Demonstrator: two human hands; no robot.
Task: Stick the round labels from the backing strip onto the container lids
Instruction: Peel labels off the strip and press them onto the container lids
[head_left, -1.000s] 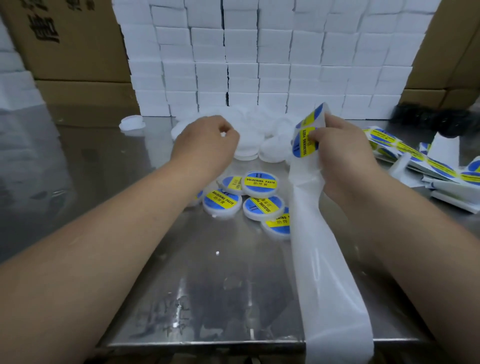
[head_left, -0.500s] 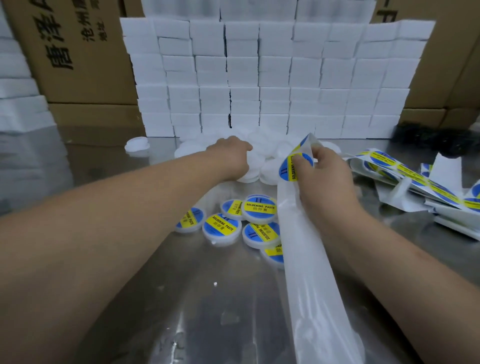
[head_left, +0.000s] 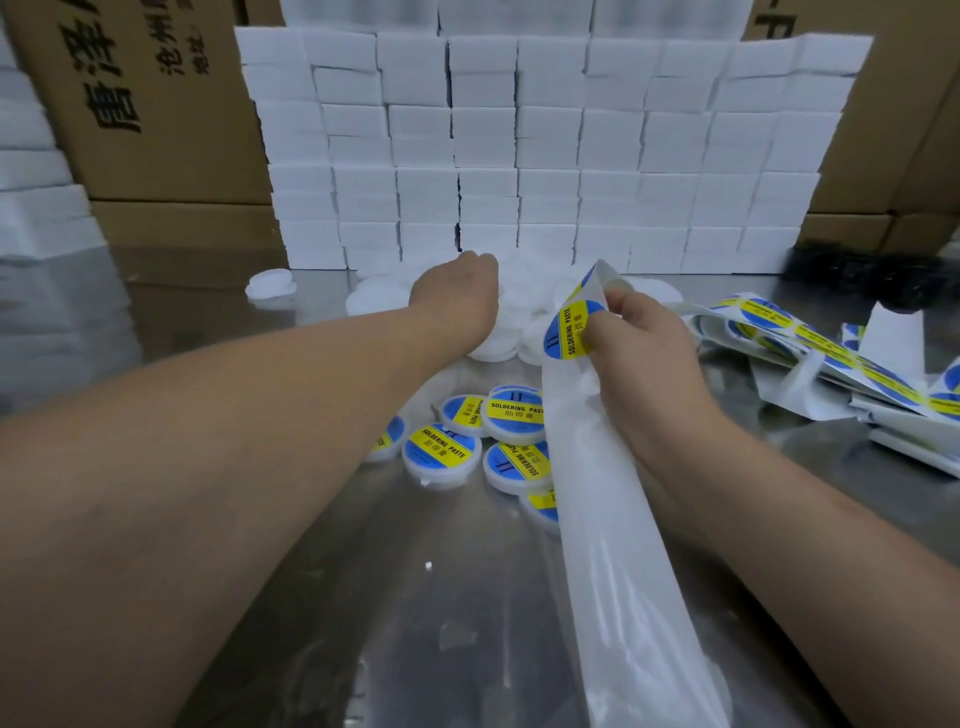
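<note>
While the left hand (head_left: 457, 291) gropes among lids (head_left: 527, 293), grip unseen, the right hand (head_left: 639, 353) pinches a strip (head_left: 613, 545) whose label (head_left: 563, 332) may crease.

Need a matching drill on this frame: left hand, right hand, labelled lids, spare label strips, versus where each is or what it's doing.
Things:
1. left hand
2. right hand
3. labelled lids
4. spare label strips

Places/states:
A. heaped at far right
B. pinching the backing strip at a label
C. in the pile of plain white lids
D. lying between the forearms

Pairs: 1-C, 2-B, 3-D, 4-A
</note>
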